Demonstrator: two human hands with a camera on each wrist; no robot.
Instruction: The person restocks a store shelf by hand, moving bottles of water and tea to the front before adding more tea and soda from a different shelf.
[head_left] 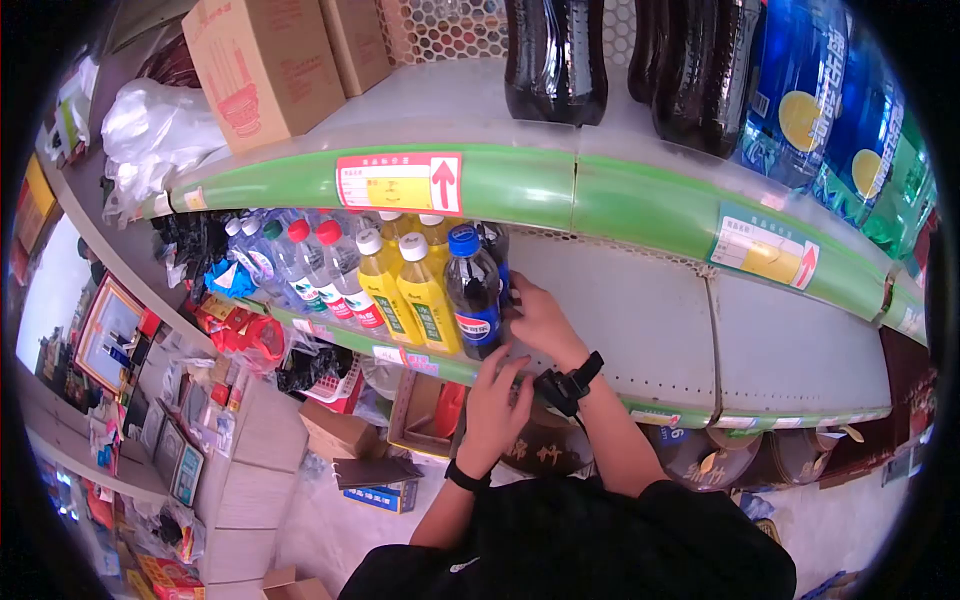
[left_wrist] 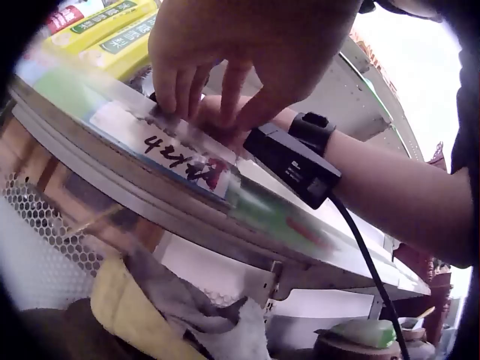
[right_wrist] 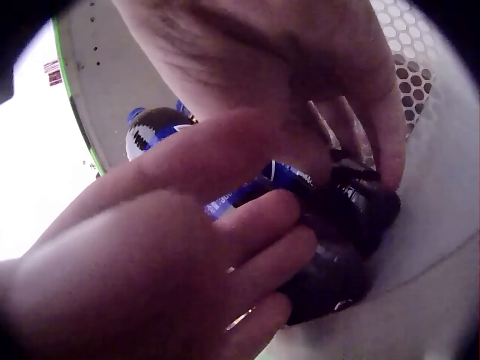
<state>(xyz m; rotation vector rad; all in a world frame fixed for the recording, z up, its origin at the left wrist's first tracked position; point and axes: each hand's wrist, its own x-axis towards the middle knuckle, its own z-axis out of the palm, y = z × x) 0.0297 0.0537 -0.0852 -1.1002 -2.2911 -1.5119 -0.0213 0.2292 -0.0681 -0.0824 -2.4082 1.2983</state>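
Observation:
A cola bottle point(head_left: 472, 295) with a blue cap stands upright at the right end of a row of drinks on the lower shelf. A second dark bottle point(head_left: 494, 240) is partly hidden behind it. My right hand point(head_left: 545, 322) grips low on the bottles' right side; in the right wrist view its fingers curl beside the dark bottle bases point(right_wrist: 326, 277). At the shelf's front edge, my left hand point(head_left: 497, 405) has its fingers extended toward the front bottle's base. Its fingertips are right at the base in the right wrist view. Yellow drink bottles point(head_left: 425, 300) stand just left of the cola.
A green-edged upper shelf point(head_left: 510, 165) crosses above the hands, carrying large dark bottles point(head_left: 556, 60) and a carton point(head_left: 260, 70). Water bottles point(head_left: 335, 265) continue the row leftward. Large brown jars point(head_left: 700, 455) sit below the lower shelf point(head_left: 640, 330). A cable point(left_wrist: 367, 262) hangs from the right wrist camera.

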